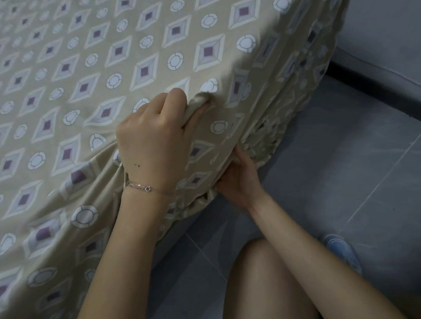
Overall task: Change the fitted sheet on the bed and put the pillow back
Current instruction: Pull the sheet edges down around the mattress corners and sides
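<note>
- Grey tiled floor (356, 173) fills the lower right of the frame, with a dark skirting board (380, 90) and a wall (395, 19) at the upper right. A bare knee (259, 281) and a blue slipper (343, 254) sit at the bottom.
- The fitted sheet (95, 55) is beige with diamonds and rings. It lies flat across the upper left, creased at the bed corner in the centre, with its gathered hem hanging below.
- The left hand (152, 143), wearing a thin bracelet (146, 189), has its fingers curled and pinches a fold of sheet on top of the corner.
- The right hand (236, 180) reaches up beneath the hem. Its fingers are hidden under the cloth, so I cannot tell whether they grip it.
</note>
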Demonstrator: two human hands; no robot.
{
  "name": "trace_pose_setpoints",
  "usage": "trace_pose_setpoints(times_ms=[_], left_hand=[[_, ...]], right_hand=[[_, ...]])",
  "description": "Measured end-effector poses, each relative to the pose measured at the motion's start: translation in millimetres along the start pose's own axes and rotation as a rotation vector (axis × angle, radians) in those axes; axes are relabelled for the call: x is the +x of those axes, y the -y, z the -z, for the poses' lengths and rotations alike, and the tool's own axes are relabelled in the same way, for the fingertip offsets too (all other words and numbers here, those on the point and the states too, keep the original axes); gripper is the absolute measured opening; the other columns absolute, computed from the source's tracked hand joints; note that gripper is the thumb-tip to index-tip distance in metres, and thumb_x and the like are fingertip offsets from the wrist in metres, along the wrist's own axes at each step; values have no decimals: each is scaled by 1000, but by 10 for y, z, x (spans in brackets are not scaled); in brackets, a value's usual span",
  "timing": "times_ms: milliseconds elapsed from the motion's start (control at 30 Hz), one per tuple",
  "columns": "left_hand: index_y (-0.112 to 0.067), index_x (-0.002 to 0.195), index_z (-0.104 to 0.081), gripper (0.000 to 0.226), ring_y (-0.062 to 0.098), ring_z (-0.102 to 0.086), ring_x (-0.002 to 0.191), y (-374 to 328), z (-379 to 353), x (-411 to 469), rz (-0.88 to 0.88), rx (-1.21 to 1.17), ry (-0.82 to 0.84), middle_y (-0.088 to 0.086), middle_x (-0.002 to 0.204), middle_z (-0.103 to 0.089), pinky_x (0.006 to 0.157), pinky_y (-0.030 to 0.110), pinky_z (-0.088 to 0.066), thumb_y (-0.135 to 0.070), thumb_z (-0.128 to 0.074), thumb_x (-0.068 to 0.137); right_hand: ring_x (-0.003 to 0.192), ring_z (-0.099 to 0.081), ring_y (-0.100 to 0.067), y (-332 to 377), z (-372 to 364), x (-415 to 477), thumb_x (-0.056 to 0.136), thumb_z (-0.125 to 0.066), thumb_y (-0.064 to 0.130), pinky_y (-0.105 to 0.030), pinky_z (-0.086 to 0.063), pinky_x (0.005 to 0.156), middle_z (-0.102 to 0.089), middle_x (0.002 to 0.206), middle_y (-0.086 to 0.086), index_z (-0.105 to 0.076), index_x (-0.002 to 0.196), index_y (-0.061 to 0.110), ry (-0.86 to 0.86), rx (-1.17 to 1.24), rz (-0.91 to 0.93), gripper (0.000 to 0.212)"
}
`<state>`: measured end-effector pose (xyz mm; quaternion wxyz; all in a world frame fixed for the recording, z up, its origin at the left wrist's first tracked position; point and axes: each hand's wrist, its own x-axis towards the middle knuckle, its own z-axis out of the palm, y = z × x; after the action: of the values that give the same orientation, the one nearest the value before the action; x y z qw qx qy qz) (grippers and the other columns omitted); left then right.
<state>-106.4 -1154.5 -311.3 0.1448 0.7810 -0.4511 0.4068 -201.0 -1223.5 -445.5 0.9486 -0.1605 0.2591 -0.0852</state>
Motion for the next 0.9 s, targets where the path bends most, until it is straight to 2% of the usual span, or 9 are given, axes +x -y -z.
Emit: trace_pose_setpoints(times_ms=[67, 133, 200, 267, 333, 400, 533, 733, 900], left_hand=[[-14, 62, -40, 51, 17, -27, 45, -9, 4, -11, -4, 3, 7, 1, 51, -37, 47, 24, -16, -46, -60, 95], [-13, 61, -41, 51, 18, -28, 45, -7, -9, -26, -4, -4, 12, 1, 51, -38, 47, 24, -16, -47, -59, 95], [-13, 62, -41, 51, 20, -33, 43, -9, -20, -45, -1, -10, 24, 2, 51, -39, 47, 25, -17, -47, -57, 96], [-13, 62, -41, 51, 20, -35, 42, -9, -29, -61, -13, -5, 25, 2, 51, -40, 47, 25, -17, -47, -57, 96], [-14, 62, -40, 51, 20, -34, 42, 5, -34, -60, -14, -13, 24, 2, 51, -40, 46, 25, -18, -47, -58, 96], [-15, 63, -39, 50, 20, -33, 42, 8, -34, -61, -10, -19, 16, 1, 51, -39, 45, 25, -18, -47, -57, 96], [-15, 63, -38, 49, 17, -29, 44, 12, -35, -53, -14, -24, 18, 0, 51, -38, 44, 24, -18, -47, -60, 95], [-13, 62, -43, 49, 18, -32, 43, 15, -23, -60, -3, -34, 14, 1, 51, -41, 45, 24, -19, -46, -62, 94], [-13, 63, -41, 48, 20, -32, 44, 39, 25, -2, 11, -63, 22, 1, 52, -38, 45, 25, -19, -43, -63, 94]], right_hand=[[133, -47, -28, 24, 3, 21, 96, -41, 55, -44, -38, 111, -50, 145, -9, -42, 146, 15, -11, -20, -5, 64], [127, -54, -22, 51, 8, -54, 90, -42, 57, -36, -43, 106, -57, 138, -4, -48, 140, 18, -47, -154, -9, 64], [108, -65, -18, -3, 110, -153, 93, -46, 48, -25, -50, 92, -69, 116, -2, -60, 122, 19, -125, -311, 43, 43], [82, -65, -16, -121, 290, -189, 100, -46, 27, -21, -53, 72, -71, 88, -1, -65, 99, 16, -318, -357, 142, 22], [69, -58, -12, -220, 373, -200, 101, -45, 28, -26, -48, 68, -64, 67, 7, -60, 86, 20, -379, -377, 68, 22], [64, -53, -12, -273, 356, -199, 101, -41, 36, -29, -48, 68, -58, 59, 7, -55, 82, 20, -318, -345, -107, 28], [83, -63, -19, -257, 222, -182, 101, -38, 41, -27, -56, 70, -64, 87, -9, -57, 96, 7, -234, -221, -124, 39], [118, -58, -27, -302, 192, -263, 87, -52, 48, -33, -46, 102, -59, 131, -17, -52, 131, -1, -125, -52, -75, 65], [131, -50, -26, -336, -10, -145, 80, -56, 55, -37, -39, 110, -54, 141, -11, -46, 141, 7, -15, 64, -44, 78]])
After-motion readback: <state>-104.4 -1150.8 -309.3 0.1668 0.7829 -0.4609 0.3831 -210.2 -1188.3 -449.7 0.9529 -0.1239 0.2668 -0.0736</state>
